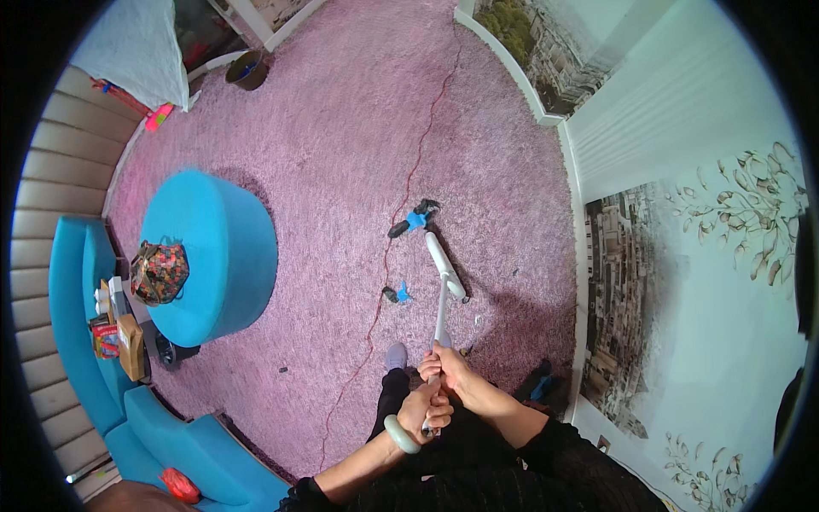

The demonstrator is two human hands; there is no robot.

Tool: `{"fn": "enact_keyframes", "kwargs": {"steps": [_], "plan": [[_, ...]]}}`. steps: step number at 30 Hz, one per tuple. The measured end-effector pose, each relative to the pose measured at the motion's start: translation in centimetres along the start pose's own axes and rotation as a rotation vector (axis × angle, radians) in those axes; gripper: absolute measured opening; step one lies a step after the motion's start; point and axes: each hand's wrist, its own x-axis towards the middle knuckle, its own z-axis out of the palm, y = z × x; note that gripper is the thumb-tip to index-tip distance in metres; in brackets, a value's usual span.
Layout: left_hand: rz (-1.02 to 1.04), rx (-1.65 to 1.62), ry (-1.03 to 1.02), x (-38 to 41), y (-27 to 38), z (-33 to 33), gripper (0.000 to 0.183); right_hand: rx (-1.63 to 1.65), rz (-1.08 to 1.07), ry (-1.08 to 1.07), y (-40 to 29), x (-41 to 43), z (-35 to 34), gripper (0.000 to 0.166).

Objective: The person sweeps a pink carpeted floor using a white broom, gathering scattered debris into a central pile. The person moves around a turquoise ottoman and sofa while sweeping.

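Observation:
Both my hands grip the pale handle (pixel 441 313) of a long floor tool, a broom or mop. My left hand (pixel 423 409), with a pale green bangle (pixel 402 435) at the wrist, is wrapped around the handle's near end. Farther along it, my right hand (pixel 446 368) has its fingers closed about the shaft. The tool's white bar-shaped head (pixel 438 255) lies slantwise on the pink carpet (pixel 333 160). Just beyond the head is a cluster of blue and black scraps (pixel 417 220). A smaller blue scrap (pixel 402 292) lies left of it.
A red cord (pixel 419 153) runs along the carpet. At left are a round blue ottoman (pixel 249 256) bearing a patterned bag (pixel 160 272), and a curved blue sofa (pixel 67 307). A bucket (pixel 247 70) stands far left. A wall (pixel 640 147) bounds the right; dark items (pixel 540 384) lie nearby.

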Motion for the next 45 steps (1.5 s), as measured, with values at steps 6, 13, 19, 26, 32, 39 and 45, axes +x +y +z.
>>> {"fn": "enact_keyframes", "kwargs": {"steps": [6, 13, 19, 26, 32, 39, 45], "plan": [[-0.043, 0.136, -0.063, 0.9, 0.6, 3.1, 0.023, -0.059, -0.255, -0.126, -2.8, -2.8, -0.3, 0.031], [0.017, -0.102, -0.284, 12.5, 5.9, 5.2, 0.016, -0.577, -0.511, 0.208, -11.9, -1.9, 4.2, 0.036], [0.030, 0.093, -0.046, 6.1, 2.9, 1.7, 0.022, -0.327, -0.365, 0.113, -4.9, 0.7, 1.0, 0.029], [-0.015, 0.165, 0.019, 0.2, -0.6, 2.7, 0.015, 0.073, -0.151, -0.113, 0.4, -4.2, 0.5, 0.022], [-0.196, 0.446, 0.023, 3.3, -1.5, 0.1, 0.025, 0.037, -0.262, 0.087, -0.5, -4.5, -3.1, 0.032], [-0.211, 0.376, -0.015, 7.9, 2.3, -3.6, 0.019, 0.062, -0.291, 0.113, -2.4, 1.6, -5.5, 0.038], [-0.069, 0.486, 0.112, -0.2, 5.6, -4.7, 0.018, 0.263, -0.012, -0.249, 4.4, 2.9, 1.9, 0.035]]}}
